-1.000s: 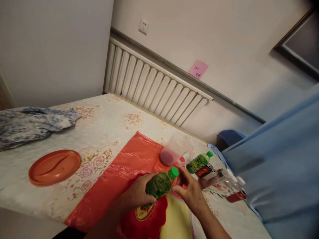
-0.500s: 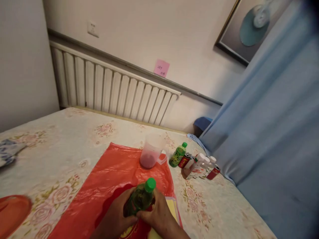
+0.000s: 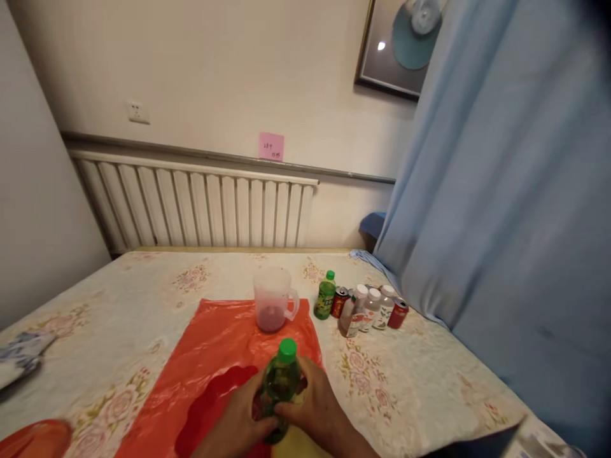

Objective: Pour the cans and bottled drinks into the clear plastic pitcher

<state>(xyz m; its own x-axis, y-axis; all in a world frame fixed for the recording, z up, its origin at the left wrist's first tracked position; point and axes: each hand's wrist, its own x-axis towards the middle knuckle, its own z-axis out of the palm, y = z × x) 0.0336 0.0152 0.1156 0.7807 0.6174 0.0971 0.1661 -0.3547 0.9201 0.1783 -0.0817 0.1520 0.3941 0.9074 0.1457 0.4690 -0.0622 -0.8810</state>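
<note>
A green bottle with a bright green cap (image 3: pixel 287 351) is held upright between both hands near the bottom centre. My left hand (image 3: pixel 241 416) wraps its left side, and my right hand (image 3: pixel 317 404) grips it from the right, thumbs in front. Beneath and to the left lies a scalloped red tray (image 3: pixel 205 407) on a red plastic sheet (image 3: pixel 191 353). A translucent jug (image 3: pixel 273 296) with dark contents at its bottom stands on the sheet, beyond the bottle. Something yellow (image 3: pixel 298 444) shows below the hands, partly hidden.
Right of the jug stand another green bottle (image 3: pixel 325 298), a dark red can (image 3: pixel 339 303), several white-capped bottles (image 3: pixel 354 315) and a red can (image 3: pixel 398 314). An orange-red dish (image 3: pixel 38 439) lies at lower left, a blue-and-white cloth (image 3: pixel 23 356) above it. A blue curtain (image 3: pixel 477 191) hangs right.
The view has levelled and shifted, so the wall and table objects sit differently in the picture. The held bottle is more upright, with both hands still around it; more of the red tray shows.
</note>
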